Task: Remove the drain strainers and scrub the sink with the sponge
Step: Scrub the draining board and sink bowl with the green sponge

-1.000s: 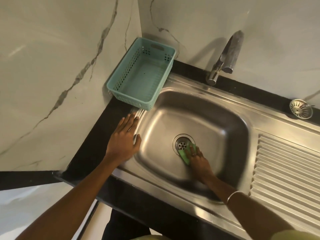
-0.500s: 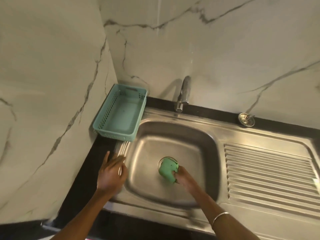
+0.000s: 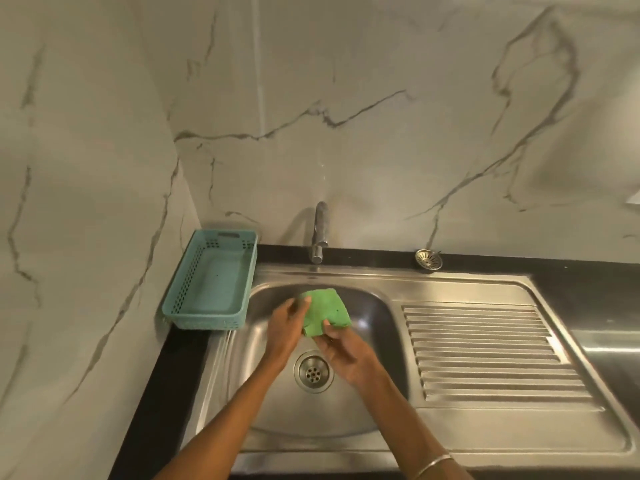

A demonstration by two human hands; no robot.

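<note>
Both hands hold a green sponge up over the steel sink basin. My left hand grips its left edge with the thumb on top. My right hand pinches its lower edge from below. Under the hands the drain lies uncovered, showing its perforated plate. One round metal strainer sits on the black counter ledge at the back, right of the tap.
A teal plastic basket stands on the counter at the sink's left, against the marble wall. The chrome tap rises behind the basin. A ribbed steel drainboard stretches to the right.
The right hand lifted the sponge off the drain. The left hand left the sink's rim and took hold of the sponge. The view pulled back and tilted up.
</note>
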